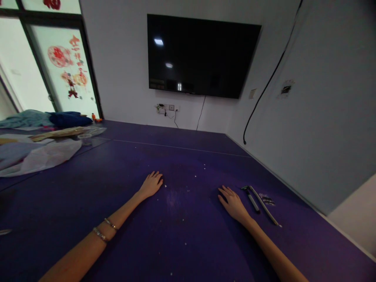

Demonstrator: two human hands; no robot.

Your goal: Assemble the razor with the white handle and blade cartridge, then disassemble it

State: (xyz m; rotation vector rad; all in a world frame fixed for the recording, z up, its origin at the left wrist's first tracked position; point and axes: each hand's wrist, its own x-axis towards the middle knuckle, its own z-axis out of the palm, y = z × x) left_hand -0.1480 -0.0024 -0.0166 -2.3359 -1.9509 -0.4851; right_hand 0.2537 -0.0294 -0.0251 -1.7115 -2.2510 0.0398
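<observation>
Black television (202,58) on pale wall (117,70)

The purple desk (199,219), faintly scuffed, spreads flat beneath the right hand (234,203). Just right of that hand lies a grey-and-black pen-like tool (253,202), slanting, its near end black; farther right of the hand, a slim pale tube (265,208) lies in a shallow curve.

Chunky silvery bracelet (100,234), slimmer band (111,224) (both on left forearm (127,211)), right forearm (268,243) bare
</observation>
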